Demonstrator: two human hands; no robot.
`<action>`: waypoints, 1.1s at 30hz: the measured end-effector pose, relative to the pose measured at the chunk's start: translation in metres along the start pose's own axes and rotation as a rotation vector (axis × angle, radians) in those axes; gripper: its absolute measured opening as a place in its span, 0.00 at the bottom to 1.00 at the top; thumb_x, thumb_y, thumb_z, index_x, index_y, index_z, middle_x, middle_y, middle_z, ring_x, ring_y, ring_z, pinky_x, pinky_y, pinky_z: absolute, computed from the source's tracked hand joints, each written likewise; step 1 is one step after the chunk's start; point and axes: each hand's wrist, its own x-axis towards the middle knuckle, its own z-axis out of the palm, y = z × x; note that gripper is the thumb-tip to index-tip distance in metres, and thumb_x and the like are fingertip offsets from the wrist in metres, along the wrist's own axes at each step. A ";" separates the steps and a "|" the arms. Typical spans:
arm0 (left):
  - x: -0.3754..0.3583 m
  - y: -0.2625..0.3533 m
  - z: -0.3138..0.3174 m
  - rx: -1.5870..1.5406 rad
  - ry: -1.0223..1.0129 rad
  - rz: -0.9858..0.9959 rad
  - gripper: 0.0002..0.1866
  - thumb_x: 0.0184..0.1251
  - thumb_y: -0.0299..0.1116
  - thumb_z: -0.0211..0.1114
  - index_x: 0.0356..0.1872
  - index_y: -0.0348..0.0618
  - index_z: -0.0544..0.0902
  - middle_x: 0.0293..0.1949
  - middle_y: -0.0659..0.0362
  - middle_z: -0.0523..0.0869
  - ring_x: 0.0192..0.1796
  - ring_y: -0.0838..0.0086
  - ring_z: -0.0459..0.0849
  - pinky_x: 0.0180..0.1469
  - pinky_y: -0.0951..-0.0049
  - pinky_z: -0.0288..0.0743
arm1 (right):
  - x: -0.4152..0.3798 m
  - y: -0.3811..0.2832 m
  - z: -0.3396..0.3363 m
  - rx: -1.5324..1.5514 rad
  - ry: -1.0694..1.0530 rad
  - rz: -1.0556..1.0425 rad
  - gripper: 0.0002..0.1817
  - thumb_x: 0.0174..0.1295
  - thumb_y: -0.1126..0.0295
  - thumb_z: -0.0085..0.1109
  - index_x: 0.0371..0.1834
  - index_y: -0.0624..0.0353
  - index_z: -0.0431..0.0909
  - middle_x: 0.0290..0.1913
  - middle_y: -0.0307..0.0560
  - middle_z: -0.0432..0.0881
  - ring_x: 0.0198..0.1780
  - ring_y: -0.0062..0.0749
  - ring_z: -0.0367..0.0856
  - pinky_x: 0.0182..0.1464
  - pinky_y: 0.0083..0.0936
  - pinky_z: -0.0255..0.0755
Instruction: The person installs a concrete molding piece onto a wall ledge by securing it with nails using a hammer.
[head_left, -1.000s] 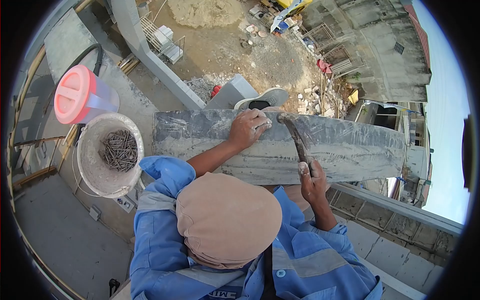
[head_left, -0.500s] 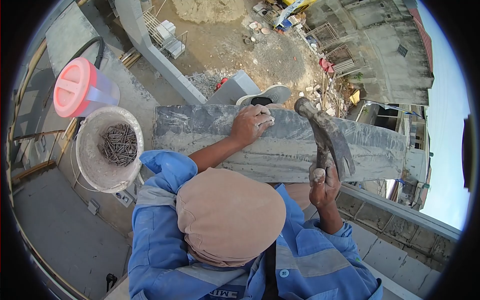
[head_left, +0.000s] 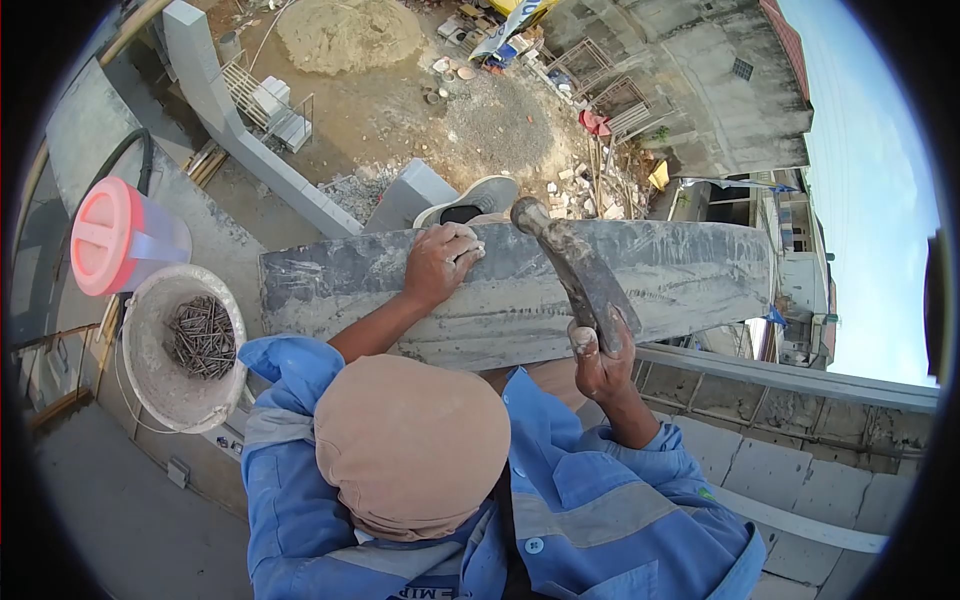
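Note:
My right hand (head_left: 604, 366) grips a worn claw hammer (head_left: 578, 268), raised over the right half of a long grey, mortar-smeared board (head_left: 520, 335). The hammer's striking face points up and left; its claw end is close to my fingers, and most of the handle is hidden. My left hand (head_left: 440, 268) rests on the dark strip along the board's far edge. Its dusty fingers are curled in, and I cannot see what they hold, if anything. Left of the board stands a whitish bucket (head_left: 185, 400) with many nails (head_left: 203, 337) in it.
Beside the bucket is a clear jug with a pink lid (head_left: 103, 237). A shoe (head_left: 470, 202) shows beyond the board's far edge, by a grey block (head_left: 408, 195). Far below lie a sand heap (head_left: 350, 35) and rubble (head_left: 590, 190). A ledge (head_left: 800, 378) runs along the right.
The view has shifted, so the board, bucket and jug sit further left and lower. The hammer has turned in my right hand, its handle now mostly hidden. My left hand stays on the board.

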 end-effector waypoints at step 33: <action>-0.003 -0.006 -0.006 0.032 -0.037 0.044 0.13 0.52 0.25 0.67 0.41 0.41 0.86 0.45 0.55 0.86 0.50 0.57 0.81 0.55 0.59 0.71 | -0.022 0.044 0.040 -0.114 -0.298 0.471 0.24 0.73 0.52 0.52 0.52 0.67 0.73 0.23 0.68 0.78 0.31 0.68 0.80 0.35 0.54 0.71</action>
